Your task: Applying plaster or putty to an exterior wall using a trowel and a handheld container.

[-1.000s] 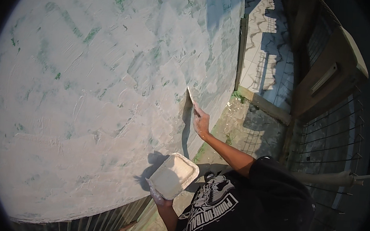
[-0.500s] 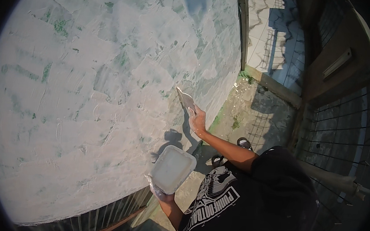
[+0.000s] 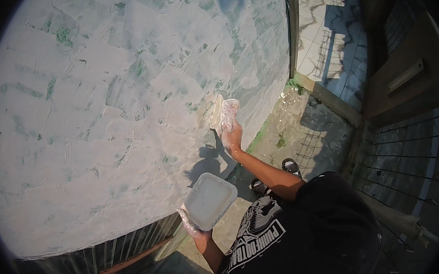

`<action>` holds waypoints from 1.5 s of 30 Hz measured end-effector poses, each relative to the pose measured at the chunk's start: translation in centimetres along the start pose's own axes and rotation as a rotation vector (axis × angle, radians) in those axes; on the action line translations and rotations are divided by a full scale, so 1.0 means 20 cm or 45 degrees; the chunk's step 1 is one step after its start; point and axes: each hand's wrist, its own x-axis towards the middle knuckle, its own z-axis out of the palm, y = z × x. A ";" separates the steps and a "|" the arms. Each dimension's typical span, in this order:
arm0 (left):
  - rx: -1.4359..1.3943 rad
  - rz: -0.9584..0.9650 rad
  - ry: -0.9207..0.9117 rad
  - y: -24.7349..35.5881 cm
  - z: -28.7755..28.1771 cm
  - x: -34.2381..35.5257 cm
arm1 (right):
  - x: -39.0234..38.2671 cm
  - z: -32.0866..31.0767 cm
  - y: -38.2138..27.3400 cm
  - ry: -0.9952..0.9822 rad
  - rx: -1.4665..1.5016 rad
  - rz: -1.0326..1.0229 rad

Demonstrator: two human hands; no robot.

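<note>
A broad putty scraper (image 3: 229,111) smeared with white filler lies against the wall (image 3: 101,138). My right hand (image 3: 232,139), spotted with white, is closed around its lower end. The wall wears uneven white filler, with green showing through in patches. Lower down, my left hand (image 3: 191,226) grips a shallow, rounded rectangular white plastic tub (image 3: 209,202) from beneath and at its left side. The tub stays close to the wall; white residue coats its inside, and how much filler it holds I cannot tell. White smears also cover the left fingers.
A concrete strip (image 3: 295,127) runs along the wall's right side, with a low ledge and white patterned tiles (image 3: 309,46) beyond. Wire mesh (image 3: 402,172) stands at the right. My sandalled feet (image 3: 290,167) are on the concrete. Vertical slats (image 3: 128,251) lie below the wall.
The scraper has turned from edge-on to flatter against the wall, its broad face now showing. My left hand and the tub have shifted slightly right in view.
</note>
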 end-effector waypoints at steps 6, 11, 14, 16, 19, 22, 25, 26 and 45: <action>0.022 0.072 0.032 0.02 -0.12 0.02 | -0.04 0.05 -0.17 -0.085 -0.003 0.230; 0.223 0.127 -0.391 0.10 -0.27 0.09 | -0.14 0.09 -0.27 -0.224 0.058 0.159; -0.065 -0.078 -0.260 0.14 -0.30 0.18 | -0.10 0.08 -0.30 -0.053 -0.018 -0.025; -0.105 -0.097 -0.259 0.20 -0.31 0.18 | -0.07 0.08 -0.35 0.085 -0.025 -0.107; -0.144 -0.158 -0.278 0.23 -0.34 0.19 | 0.05 0.09 -0.31 -0.011 -0.534 -0.271; -0.144 -0.217 -0.329 0.27 -0.36 0.23 | -0.02 0.15 -0.22 0.053 -0.568 -0.319; -0.124 -0.240 -0.347 0.30 -0.40 0.26 | -0.16 0.16 -0.19 -0.007 -0.623 -0.322; -0.098 -0.236 -0.352 0.31 -0.43 0.27 | -0.20 0.15 -0.18 -0.055 -0.654 -0.338; -0.064 -0.343 -0.452 0.44 -0.63 0.40 | -0.33 0.13 -0.09 -0.167 -0.624 -0.434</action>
